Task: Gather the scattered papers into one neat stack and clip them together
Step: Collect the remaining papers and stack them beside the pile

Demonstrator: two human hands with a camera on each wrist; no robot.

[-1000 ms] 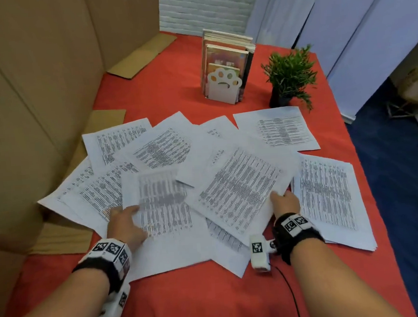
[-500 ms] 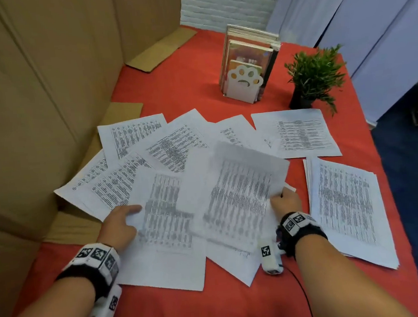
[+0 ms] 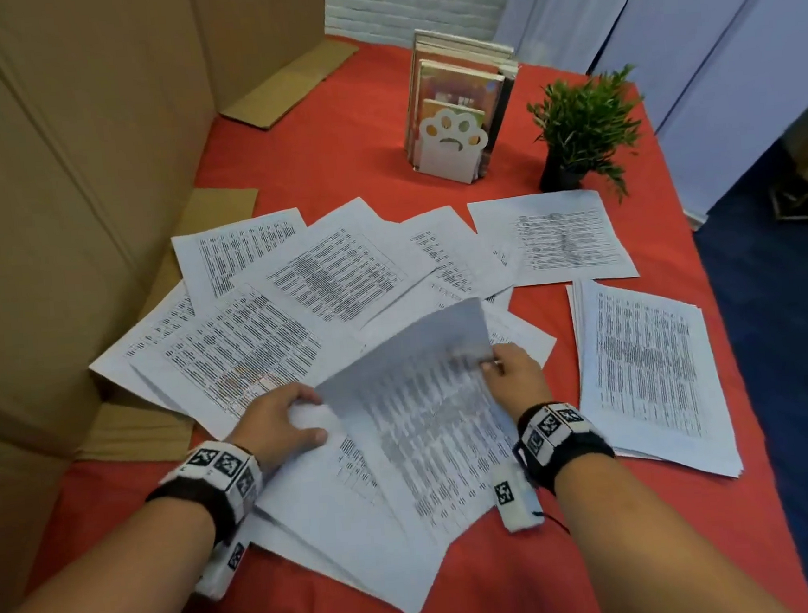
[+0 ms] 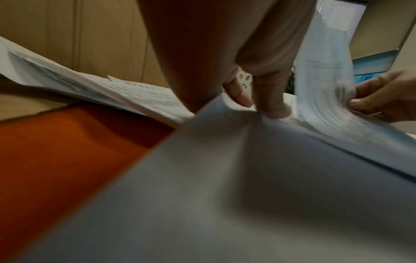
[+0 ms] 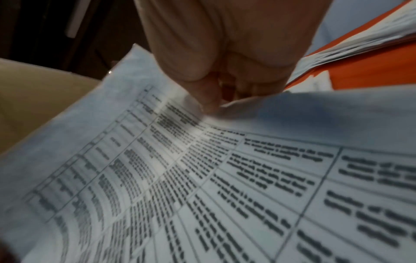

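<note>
Several printed sheets lie fanned over the red tablecloth. My right hand pinches the right edge of one printed sheet, which curls up off the pile; in the right wrist view my thumb presses on that printed sheet. My left hand grips the left edge of a sheet lying under it, and in the left wrist view its fingertips pinch that paper. A squared stack sits to the right of my right hand.
A single sheet lies at the back right, near a small potted plant. A paw-shaped bookend with books stands behind the papers. Cardboard walls close off the left side. The table's right edge drops to blue floor.
My right hand has raised its sheet and swung it left, so it now curls over the sheet by my left hand. My left hand has shifted right and taken hold of paper.
</note>
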